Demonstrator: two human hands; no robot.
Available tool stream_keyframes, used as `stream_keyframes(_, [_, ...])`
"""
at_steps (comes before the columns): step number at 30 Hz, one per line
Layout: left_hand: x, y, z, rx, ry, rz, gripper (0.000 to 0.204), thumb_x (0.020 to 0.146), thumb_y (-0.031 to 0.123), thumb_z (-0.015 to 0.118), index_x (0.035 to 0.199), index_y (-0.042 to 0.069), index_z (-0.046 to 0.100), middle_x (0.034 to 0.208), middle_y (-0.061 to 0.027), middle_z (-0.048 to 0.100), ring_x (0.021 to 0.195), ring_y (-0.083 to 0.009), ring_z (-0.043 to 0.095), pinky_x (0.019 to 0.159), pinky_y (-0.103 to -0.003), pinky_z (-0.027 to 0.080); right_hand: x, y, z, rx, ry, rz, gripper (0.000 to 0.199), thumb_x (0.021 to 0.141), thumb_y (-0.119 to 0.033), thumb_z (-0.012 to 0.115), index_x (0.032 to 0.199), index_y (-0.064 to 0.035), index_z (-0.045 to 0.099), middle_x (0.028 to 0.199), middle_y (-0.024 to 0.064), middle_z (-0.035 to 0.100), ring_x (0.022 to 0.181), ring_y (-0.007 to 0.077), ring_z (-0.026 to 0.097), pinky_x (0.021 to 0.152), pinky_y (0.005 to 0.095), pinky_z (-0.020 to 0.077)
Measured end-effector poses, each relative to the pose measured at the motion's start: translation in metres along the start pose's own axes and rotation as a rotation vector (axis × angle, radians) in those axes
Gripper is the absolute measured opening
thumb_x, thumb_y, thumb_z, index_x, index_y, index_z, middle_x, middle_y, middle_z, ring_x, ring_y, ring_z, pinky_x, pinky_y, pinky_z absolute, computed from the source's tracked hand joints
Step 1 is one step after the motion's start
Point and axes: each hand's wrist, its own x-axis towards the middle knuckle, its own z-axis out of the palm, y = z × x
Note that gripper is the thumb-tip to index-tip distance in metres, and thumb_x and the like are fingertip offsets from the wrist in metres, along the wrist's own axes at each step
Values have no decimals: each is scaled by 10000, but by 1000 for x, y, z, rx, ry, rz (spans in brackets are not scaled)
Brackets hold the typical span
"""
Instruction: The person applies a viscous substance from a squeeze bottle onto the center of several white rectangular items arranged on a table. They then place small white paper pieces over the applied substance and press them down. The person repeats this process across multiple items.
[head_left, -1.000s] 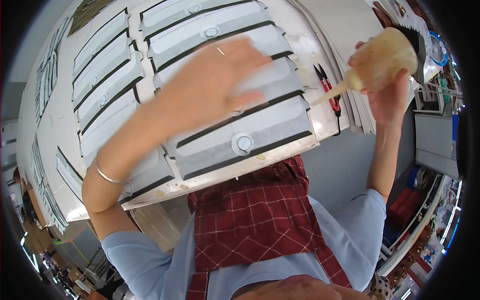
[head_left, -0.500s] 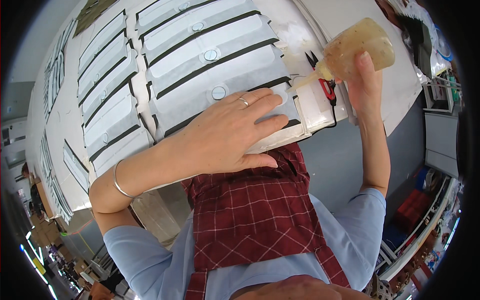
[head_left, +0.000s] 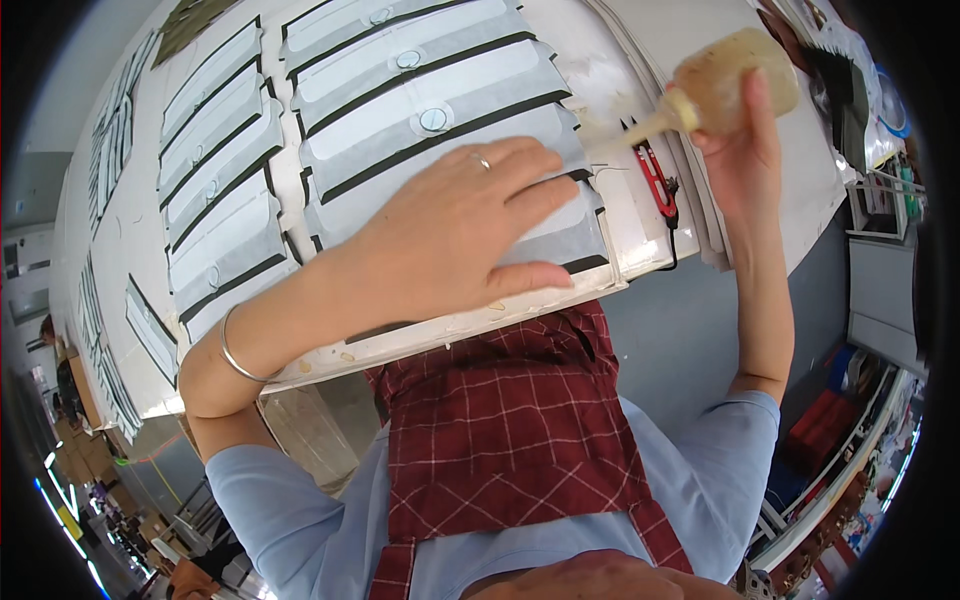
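Note:
My right hand (head_left: pixel 742 150) is wrapped around a squeeze bottle (head_left: pixel 722 70) of cloudy yellowish liquid. The bottle is tilted, its narrow nozzle (head_left: pixel 640 133) pointing left to the right end of a grey-white panel. Whether the tip touches the panel cannot be made out. Palm down, my left hand (head_left: pixel 465 215) lies over the nearest panels (head_left: pixel 390 165) with its fingers spread and nothing in them. These panels have black edge strips and round button-like discs (head_left: pixel 433 120), and overlap in a column. Red thread snips (head_left: pixel 655 180) rest on the table beneath the nozzle.
A second column of similar panels (head_left: pixel 225 190) lies to the left, with narrow strips (head_left: pixel 125 130) farther out. Large pale sheets (head_left: pixel 800 180) cover the table's right end, near a black brush-like object (head_left: pixel 835 85). The table's front edge (head_left: pixel 440 343) runs before my apron.
The squeeze bottle has shifted right and slightly up in my right hand, drawing its nozzle away from the nearest panel. My left hand has slid a little farther forward over the panels.

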Motion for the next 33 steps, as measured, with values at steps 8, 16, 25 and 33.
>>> stream_keyframes(8, [2,-15,2,48,-25,-24,649,902,525,697,1318,38,593,1397,-218,519,1282,-407,515,1034,-478,458,40,9,1,-312,-124,-113,446,1014,-421,620,1280,-68,564,1135,62,681,975,136,677,645,276,538])
stream_keyframes(16, [-2,-11,0,27,-18,-25,656,896,535,697,1315,41,595,1407,-222,508,1271,-415,524,1014,-476,468,26,4,11,-306,-143,-80,449,994,-387,647,1252,-29,561,1074,76,680,916,145,688,593,270,541])
stream_keyframes(25, [-5,-12,-1,33,-24,-8,649,896,531,695,1316,48,590,1412,-217,505,1272,-409,524,996,-468,482,17,3,17,-320,-135,-76,482,985,-417,644,1252,-26,556,1067,88,682,888,142,684,566,266,516])
stream_keyframes(33, [-8,-10,1,6,18,12,655,887,494,720,1327,30,581,1396,-222,513,1270,-398,526,1008,-463,479,48,-17,-14,414,-615,264,646,1018,-537,543,1377,-5,472,1293,172,592,1132,281,638,550,243,546])
